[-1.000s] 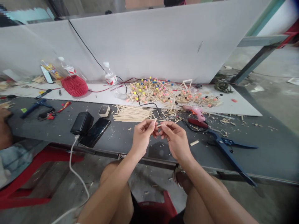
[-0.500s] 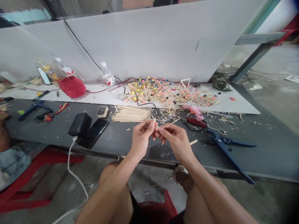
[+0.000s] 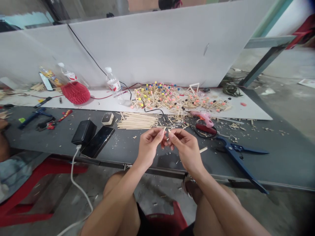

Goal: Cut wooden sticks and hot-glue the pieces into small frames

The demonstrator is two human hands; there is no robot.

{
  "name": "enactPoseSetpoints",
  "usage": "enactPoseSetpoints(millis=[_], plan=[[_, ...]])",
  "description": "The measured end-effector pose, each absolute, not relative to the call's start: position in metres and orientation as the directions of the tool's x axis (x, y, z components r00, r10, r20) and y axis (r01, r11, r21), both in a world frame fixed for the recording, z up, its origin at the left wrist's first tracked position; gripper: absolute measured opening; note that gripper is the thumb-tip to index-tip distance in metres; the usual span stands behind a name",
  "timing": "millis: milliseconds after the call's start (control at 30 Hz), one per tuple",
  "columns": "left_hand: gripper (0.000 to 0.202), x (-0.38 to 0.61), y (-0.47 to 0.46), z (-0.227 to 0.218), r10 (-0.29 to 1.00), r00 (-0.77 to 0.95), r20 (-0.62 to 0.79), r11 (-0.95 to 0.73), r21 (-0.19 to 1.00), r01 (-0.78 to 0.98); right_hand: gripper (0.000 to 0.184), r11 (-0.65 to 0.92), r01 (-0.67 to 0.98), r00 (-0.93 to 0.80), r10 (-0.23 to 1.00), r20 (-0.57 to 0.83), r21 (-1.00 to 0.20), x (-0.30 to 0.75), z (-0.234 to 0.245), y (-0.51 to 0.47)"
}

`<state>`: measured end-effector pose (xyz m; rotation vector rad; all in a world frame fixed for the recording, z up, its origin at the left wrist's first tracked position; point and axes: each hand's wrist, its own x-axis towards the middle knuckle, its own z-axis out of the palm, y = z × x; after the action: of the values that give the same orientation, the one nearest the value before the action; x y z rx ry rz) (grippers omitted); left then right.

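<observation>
Over the front of the dark table, my left hand [image 3: 150,144] pinches a short wooden stick [image 3: 164,129] between thumb and forefinger. Close beside it, my right hand [image 3: 186,146] is closed in a pinch on another small wooden piece [image 3: 169,131], mostly covered by the fingertips. The two hands nearly touch. Just beyond them lies a bundle of long thin wooden sticks [image 3: 137,121]. Behind that is a heap of short sticks [image 3: 161,96], many tipped with coloured balls. To the right rest a pink glue gun [image 3: 206,118] and a blue-handled cutter [image 3: 236,157].
On the left are a black power bank [image 3: 84,131] with a white cable, a phone [image 3: 98,141] and a small square device [image 3: 107,118]. Farther back stand a plastic bottle [image 3: 113,83] and a red mesh bundle [image 3: 75,92]. A co-worker's arm [image 3: 4,139] shows at the left edge.
My fingertips have drawn slightly apart, and the small piece in my right hand now stands more upright. The camera view has shifted slightly.
</observation>
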<state>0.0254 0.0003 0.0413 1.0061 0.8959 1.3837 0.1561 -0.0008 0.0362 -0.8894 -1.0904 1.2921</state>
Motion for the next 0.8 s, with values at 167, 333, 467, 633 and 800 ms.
enactPoseSetpoints(millis=[167,333,467,633,800], plan=[[0.023,0.0252,-0.0016,0.0419,0.992,0.078,0.097,-0.066,0.941,-0.332,0.019,0.125,-0.332,-0.016,0.990,0.138,-0.935,0.1550,0.0375,-0.0026],[0.024,0.0251,-0.0016,0.0407,0.989,0.094,0.118,-0.081,0.941,-0.327,0.015,0.118,-0.349,-0.042,0.989,0.141,-0.930,0.1549,0.0408,-0.0043],[0.022,0.0251,-0.0011,0.0398,0.987,0.105,0.122,-0.081,0.939,-0.334,0.016,0.109,-0.330,-0.047,0.990,0.132,-0.937,0.1549,0.0432,-0.0048],[0.022,0.0256,-0.0010,0.0401,0.985,0.106,0.133,-0.093,0.944,-0.318,0.018,0.109,-0.316,-0.032,0.992,0.126,-0.942,0.1548,0.0448,-0.0046],[0.024,0.0257,-0.0009,0.0407,0.988,0.104,0.116,-0.079,0.947,-0.313,0.021,0.103,-0.308,-0.028,0.993,0.117,-0.946,0.1543,0.0440,-0.0048]])
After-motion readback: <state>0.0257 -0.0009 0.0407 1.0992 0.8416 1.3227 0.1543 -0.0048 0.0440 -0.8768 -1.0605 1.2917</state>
